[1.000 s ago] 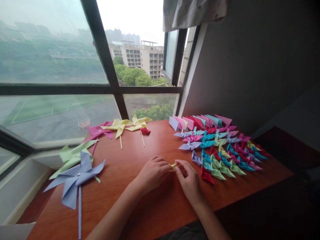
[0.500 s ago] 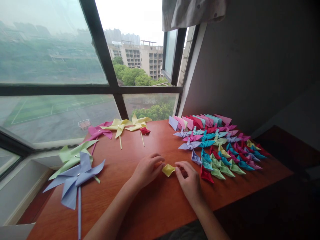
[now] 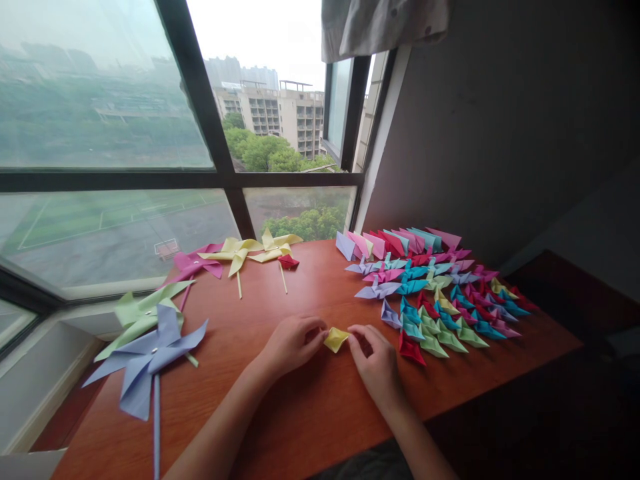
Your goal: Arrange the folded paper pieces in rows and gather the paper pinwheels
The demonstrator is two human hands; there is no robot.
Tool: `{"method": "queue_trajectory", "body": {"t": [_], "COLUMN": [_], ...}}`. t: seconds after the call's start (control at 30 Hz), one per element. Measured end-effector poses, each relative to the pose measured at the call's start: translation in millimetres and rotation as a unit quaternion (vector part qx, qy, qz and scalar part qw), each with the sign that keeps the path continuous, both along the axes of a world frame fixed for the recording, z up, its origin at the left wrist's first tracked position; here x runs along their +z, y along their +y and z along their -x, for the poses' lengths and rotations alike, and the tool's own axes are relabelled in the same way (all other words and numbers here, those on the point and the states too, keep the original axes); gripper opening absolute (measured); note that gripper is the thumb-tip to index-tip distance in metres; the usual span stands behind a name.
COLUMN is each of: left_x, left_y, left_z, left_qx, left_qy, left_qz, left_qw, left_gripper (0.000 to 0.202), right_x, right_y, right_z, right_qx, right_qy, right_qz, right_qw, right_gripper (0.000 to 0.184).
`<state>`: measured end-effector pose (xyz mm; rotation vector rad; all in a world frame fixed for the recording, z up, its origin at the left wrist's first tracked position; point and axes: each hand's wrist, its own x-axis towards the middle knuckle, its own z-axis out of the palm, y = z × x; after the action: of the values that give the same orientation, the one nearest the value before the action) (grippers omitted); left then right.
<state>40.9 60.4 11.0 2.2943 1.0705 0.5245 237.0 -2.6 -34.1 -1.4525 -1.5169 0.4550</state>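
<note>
A small yellow folded paper [image 3: 336, 339], creased into a diamond-like origami shape, is between my two hands just above or on the wooden table. My left hand [image 3: 299, 341] pinches its left corner, fingers curled and thumb against the tip. On the other side, my right hand [image 3: 373, 357] grips the right corner between thumb and index finger. To the right of it lie rows of folded paper pieces in several colours, the nearest a red paper boat shape [image 3: 412, 348] and a lilac one [image 3: 391, 315].
Paper pinwheels, among them a lilac one [image 3: 154, 350], a green one [image 3: 135, 313] and a yellow one [image 3: 274, 246], lie along the left and back of the table [image 3: 295, 427]. A small red folded paper [image 3: 289, 262] is by the window [image 3: 295, 179].
My left hand's fingertips have lowered and closed in on the yellow paper's left corner. The right hand stays at its corner. The whole view has shifted slightly.
</note>
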Motion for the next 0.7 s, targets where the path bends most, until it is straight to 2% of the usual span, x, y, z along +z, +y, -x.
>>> {"method": "queue_trajectory", "body": {"t": [0.53,0.7], "left_x": [-1.4,-2.3], "left_y": [3.2,4.6], "left_z": [1.8,6.6], "left_qx": [0.012,0.037], "left_qy": [-0.020,-0.047], "left_qz": [0.012,0.008], "left_qw": [1.000,0.998], "left_gripper": [0.025,0.030], "right_x": [2.5,11.1], "right_y": [-0.4,-15.4], "right_z": [0.2,-3.8], "right_qx": [0.018,0.010], "right_qy": [-0.015,-0.009], "right_qz": [0.000,-0.028], "right_qw": [1.000,1.000], "right_gripper": [0.017,0.019]}}
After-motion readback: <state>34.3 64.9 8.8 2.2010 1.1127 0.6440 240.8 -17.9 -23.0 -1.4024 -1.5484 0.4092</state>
